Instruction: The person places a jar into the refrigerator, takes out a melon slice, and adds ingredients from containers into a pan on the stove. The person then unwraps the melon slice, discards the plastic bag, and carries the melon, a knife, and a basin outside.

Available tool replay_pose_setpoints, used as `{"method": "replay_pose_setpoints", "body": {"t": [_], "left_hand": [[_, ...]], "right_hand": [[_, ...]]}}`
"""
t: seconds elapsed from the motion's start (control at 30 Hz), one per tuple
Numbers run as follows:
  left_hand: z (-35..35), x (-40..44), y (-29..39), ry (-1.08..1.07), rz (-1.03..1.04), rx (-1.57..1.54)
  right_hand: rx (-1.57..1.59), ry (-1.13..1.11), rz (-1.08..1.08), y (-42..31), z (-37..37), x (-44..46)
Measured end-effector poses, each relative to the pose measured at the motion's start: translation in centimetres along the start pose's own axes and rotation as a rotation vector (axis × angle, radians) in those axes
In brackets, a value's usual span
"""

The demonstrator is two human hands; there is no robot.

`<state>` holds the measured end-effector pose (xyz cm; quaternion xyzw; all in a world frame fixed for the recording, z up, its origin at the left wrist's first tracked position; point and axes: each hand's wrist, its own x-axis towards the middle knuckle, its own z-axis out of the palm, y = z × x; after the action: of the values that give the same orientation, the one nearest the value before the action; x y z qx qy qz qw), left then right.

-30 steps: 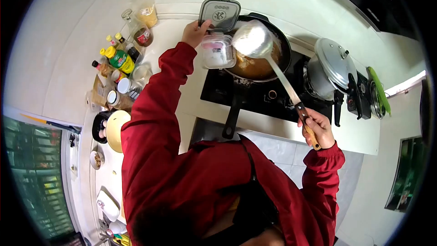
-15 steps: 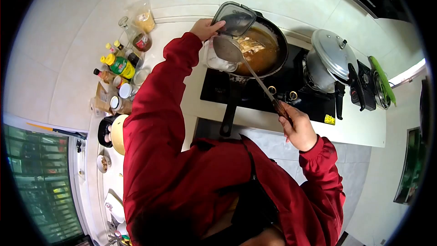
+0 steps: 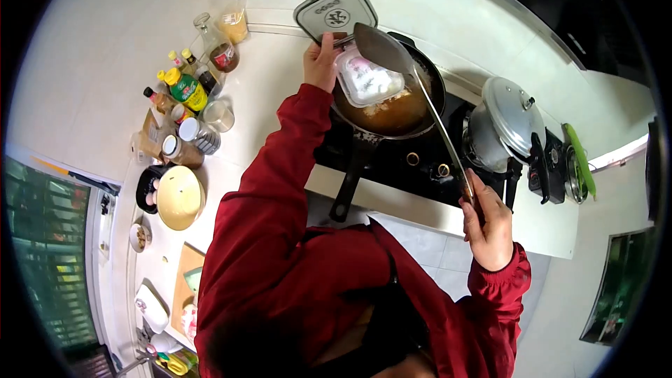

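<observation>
My left hand (image 3: 320, 64) grips a clear plastic storage container (image 3: 369, 85) by its side, tilted over the left part of the frying pan. Something white lies in or on the container; I cannot make out what. Its grey-rimmed lid (image 3: 338, 12) stands flipped up beyond my fingers. In my right hand (image 3: 491, 227), closed round the handle, is a metal wok spatula (image 3: 383, 49). The spatula's blade is raised beside the container's far edge, partly covering it. Below, the dark frying pan (image 3: 439, 105) holds brown broth (image 3: 388, 117) with pale pieces of food, partly hidden by the container.
A pressure cooker (image 3: 505, 122) stands on the right of the black stove. Bottles (image 3: 186, 91) and jars (image 3: 199, 136) line the left counter, near a yellow bowl (image 3: 180, 198). The pan's handle (image 3: 344, 199) sticks out towards me.
My left hand has brought the container right and over the pan, and the lid has tipped back. The spatula's blade has moved up and right, while my right hand shifted right and slightly down.
</observation>
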<state>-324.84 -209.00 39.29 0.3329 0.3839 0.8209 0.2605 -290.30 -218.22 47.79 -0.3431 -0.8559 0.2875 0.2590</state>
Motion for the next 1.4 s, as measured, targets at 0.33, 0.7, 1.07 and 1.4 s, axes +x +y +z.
{"method": "replay_pose_setpoints", "body": {"t": [0.33, 0.7, 1.07, 1.4], "left_hand": [[0.3, 0.5, -1.8, 0.066, -0.139, -0.158], [0.2, 2.7, -0.1, -0.148, -0.072, 0.111], [-4.3, 4.0, 1.1, -0.093, 0.042, 0.310], [-4.3, 3.9, 0.6, -0.148, 0.039, 0.359]], "right_hand": [[0.173, -0.046, 0.155, 0.2, -0.7, 0.1], [0.606, -0.075, 0.409, 2.8, -0.5, 0.1], [0.033, 0.059, 0.091, 12.3, 6.4, 2.2], [0.525, -0.133, 0.332, 4.8, 2.4, 2.6]]}}
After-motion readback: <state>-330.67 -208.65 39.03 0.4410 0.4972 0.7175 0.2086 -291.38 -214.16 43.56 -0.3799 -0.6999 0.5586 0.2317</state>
